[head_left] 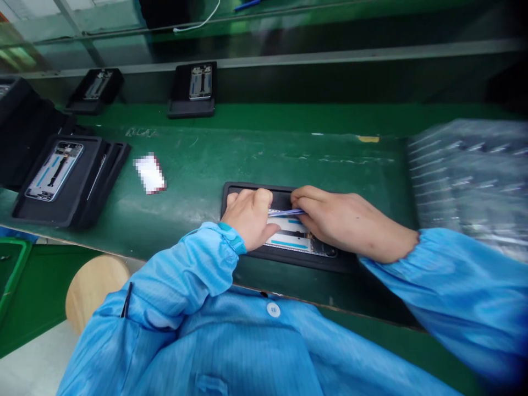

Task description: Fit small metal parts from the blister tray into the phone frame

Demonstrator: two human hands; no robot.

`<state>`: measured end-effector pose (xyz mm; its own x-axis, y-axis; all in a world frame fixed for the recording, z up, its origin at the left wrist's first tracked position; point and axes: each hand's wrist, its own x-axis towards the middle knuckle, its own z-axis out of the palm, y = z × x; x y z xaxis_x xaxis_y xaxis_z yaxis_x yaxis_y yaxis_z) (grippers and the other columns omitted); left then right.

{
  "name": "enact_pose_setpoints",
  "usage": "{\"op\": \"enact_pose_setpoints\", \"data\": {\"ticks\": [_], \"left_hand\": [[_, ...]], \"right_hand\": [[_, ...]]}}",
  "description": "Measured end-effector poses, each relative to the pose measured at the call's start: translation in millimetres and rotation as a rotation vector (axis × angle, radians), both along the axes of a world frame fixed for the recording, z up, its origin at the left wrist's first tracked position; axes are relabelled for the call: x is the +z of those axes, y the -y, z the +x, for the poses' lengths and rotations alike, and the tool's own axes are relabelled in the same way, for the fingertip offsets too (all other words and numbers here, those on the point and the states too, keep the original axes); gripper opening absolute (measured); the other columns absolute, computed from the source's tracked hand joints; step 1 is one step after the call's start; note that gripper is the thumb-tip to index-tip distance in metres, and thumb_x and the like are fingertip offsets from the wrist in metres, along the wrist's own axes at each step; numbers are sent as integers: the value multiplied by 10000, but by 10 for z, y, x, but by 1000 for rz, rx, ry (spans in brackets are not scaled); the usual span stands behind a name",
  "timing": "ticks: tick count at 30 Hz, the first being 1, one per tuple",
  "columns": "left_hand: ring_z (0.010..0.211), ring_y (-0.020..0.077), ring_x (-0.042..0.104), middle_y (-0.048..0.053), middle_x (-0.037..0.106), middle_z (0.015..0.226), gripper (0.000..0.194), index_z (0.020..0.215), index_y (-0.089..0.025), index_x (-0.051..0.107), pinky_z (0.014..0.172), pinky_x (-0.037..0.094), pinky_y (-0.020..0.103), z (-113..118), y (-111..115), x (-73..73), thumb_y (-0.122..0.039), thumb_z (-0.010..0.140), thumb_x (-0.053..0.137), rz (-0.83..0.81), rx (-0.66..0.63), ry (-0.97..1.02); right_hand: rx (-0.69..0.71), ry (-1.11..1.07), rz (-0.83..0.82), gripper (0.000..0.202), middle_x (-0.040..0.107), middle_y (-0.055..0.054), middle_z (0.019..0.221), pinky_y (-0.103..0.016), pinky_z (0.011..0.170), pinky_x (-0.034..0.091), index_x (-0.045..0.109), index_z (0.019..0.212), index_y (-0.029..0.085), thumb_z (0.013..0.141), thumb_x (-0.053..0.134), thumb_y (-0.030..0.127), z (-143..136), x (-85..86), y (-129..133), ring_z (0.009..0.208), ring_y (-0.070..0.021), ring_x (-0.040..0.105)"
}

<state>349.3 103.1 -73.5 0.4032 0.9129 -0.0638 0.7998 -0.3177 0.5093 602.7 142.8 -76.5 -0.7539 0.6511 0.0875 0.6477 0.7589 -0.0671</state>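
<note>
A phone frame (289,240) with blue strips and a dark cable lies in a black tray (284,257) at the table's near edge. My left hand (251,215) is closed over the frame's left end, its thumb on the near side and its fingers curled at the far side. With bent fingers, my right hand (336,220) pinches a thin bluish-purple strip (291,212) above the frame. The strip's other end reaches my left fingers; whether they grip it is hidden. Both fingertips are partly out of sight.
Stacked black trays (61,212) at left carry another phone frame (55,170). Two more trays (175,104) (82,104) stand at the back. A blurred white card (150,174) lies left of centre. Clear plastic trays (470,176) are piled at right. Below is a round wooden stool (94,289).
</note>
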Motion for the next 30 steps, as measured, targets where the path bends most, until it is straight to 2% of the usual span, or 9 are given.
{"op": "enact_pose_setpoints", "data": {"ticks": [8,13,17,22,30], "left_hand": [[1328,367,673,118,756,1296,448,1246,-246,534,1083,480,527,10,-4,-31,-369,966,862,4,3,3],[1330,370,671,124,763,1316,455,1242,-253,535,1107,479,534,15,-7,-28,-366,961,874,-10,-5,9],[1344,371,668,138,757,1337,446,1249,-242,533,1110,482,537,14,-10,-23,-356,970,862,-15,-4,5],[1342,373,670,133,756,1321,439,1259,-233,541,1100,484,536,15,-9,-28,-356,977,854,-9,-8,2],[1334,370,669,128,758,1312,452,1264,-235,547,1111,474,542,12,-14,-39,-349,970,871,-3,-12,20]], "right_hand": [[62,-31,206,261,808,-122,1245,-349,731,558,768,1137,152,1075,518,192,27,-93,97,905,-208,749],[31,-58,84,232,809,-104,1256,-338,724,577,732,1161,182,1090,516,229,12,-75,10,898,-199,770],[73,-63,-15,213,806,-103,1267,-343,738,584,728,1140,183,1072,528,211,15,-26,-72,896,-198,780],[87,-68,-15,200,803,-103,1286,-347,690,550,727,1118,191,1072,534,222,82,-40,-72,864,-198,764],[33,-235,-215,260,804,-119,1208,-395,898,648,758,1117,207,1128,522,315,121,-91,-144,1025,-251,795]]}}
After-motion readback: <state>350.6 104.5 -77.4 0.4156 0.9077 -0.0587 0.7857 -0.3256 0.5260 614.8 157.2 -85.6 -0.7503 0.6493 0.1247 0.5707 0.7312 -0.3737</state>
